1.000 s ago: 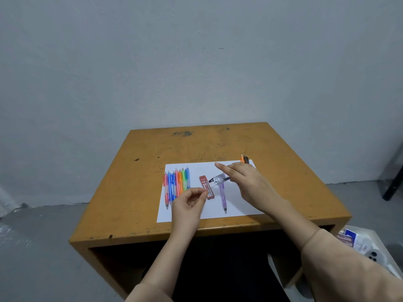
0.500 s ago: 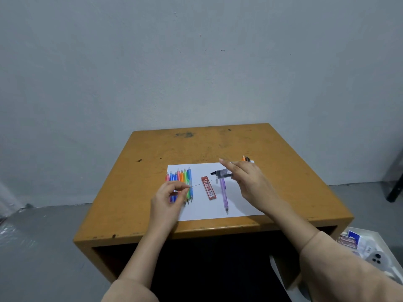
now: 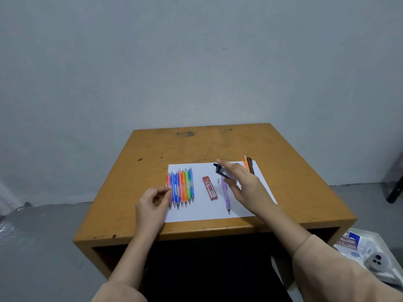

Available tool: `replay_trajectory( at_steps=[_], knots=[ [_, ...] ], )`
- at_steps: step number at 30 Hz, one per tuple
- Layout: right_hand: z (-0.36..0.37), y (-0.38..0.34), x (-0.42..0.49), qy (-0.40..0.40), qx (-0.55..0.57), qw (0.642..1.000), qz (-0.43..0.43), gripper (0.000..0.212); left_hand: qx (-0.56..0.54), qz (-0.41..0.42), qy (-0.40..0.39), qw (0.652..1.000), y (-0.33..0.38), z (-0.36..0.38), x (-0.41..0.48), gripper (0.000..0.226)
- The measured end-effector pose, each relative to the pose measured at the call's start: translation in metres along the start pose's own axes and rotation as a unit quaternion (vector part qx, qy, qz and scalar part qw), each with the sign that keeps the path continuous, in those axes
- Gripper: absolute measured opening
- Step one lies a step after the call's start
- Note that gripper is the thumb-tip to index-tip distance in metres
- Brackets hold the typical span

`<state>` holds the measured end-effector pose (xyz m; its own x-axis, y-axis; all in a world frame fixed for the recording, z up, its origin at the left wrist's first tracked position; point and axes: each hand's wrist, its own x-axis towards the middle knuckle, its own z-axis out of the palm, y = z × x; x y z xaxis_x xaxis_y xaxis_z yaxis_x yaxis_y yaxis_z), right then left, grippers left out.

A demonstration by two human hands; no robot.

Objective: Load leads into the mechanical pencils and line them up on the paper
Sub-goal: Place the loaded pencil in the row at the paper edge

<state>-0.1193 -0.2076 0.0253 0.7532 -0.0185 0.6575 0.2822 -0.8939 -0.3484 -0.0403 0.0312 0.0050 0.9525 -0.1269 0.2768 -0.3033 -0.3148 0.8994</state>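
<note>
A white paper (image 3: 209, 211) lies on the wooden table (image 3: 196, 147). Several coloured mechanical pencils (image 3: 180, 187) lie side by side on its left part. A red lead case (image 3: 209, 187) and a purple pencil (image 3: 226, 196) lie in the middle, with a tiny pale cap (image 3: 217, 180) between them. Orange and brown pencils (image 3: 248, 164) lie at the paper's far right corner. My left hand (image 3: 152, 205) pinches a thin lead by the row's left edge. My right hand (image 3: 242, 184) holds a clear lead container with a black tip (image 3: 221, 170) above the paper.
The table's front edge (image 3: 218, 233) is close to my body. A white bin (image 3: 368, 256) with boxes and a grey gadget stands on the floor at the lower right. A dark leg of some furniture (image 3: 395, 188) stands at the far right.
My left hand drew the thin lead away to the left, from beside the red case to the row's left edge. My right hand kept the clear container above the paper.
</note>
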Motion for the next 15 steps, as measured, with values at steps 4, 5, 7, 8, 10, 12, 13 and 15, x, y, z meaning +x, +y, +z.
replay_trajectory(
  at_steps=[4,5,7,8,10,12,13,15],
  knots=[
    [0.0057,-0.0024,0.0018,0.008,0.002,1.0,0.014,0.069,0.003,-0.011,-0.003,1.0,-0.0017,-0.0001,0.0002,0.008],
    [0.0067,-0.0028,0.0023,0.013,0.004,1.0,0.016,0.068,0.005,-0.013,-0.003,1.0,-0.0021,-0.0001,0.0003,0.008],
    [0.0075,-0.0035,0.0028,0.017,0.011,1.0,0.016,0.065,0.012,-0.017,-0.004,1.0,-0.0022,0.0002,0.0001,0.008],
    [0.0075,-0.0033,0.0029,0.017,0.013,1.0,0.017,0.064,0.015,-0.018,-0.005,1.0,-0.0021,0.0005,0.0,0.008],
    [0.0073,-0.0024,0.0026,0.018,0.018,0.999,0.026,0.062,0.02,-0.017,-0.005,1.0,-0.0025,0.0005,0.0004,0.007],
    [0.0072,-0.0022,0.0025,0.021,0.024,0.999,0.037,0.061,0.026,-0.014,-0.006,1.0,-0.0035,0.0002,0.0007,0.008],
    [0.0077,-0.0023,0.0025,0.023,0.026,0.999,0.039,0.06,0.028,-0.013,-0.007,0.999,-0.0036,0.0,0.0007,0.009],
    [0.0087,-0.003,0.0022,0.026,0.031,0.998,0.042,0.059,0.029,-0.014,-0.007,0.999,-0.0041,0.0002,0.0009,0.009]
  ],
)
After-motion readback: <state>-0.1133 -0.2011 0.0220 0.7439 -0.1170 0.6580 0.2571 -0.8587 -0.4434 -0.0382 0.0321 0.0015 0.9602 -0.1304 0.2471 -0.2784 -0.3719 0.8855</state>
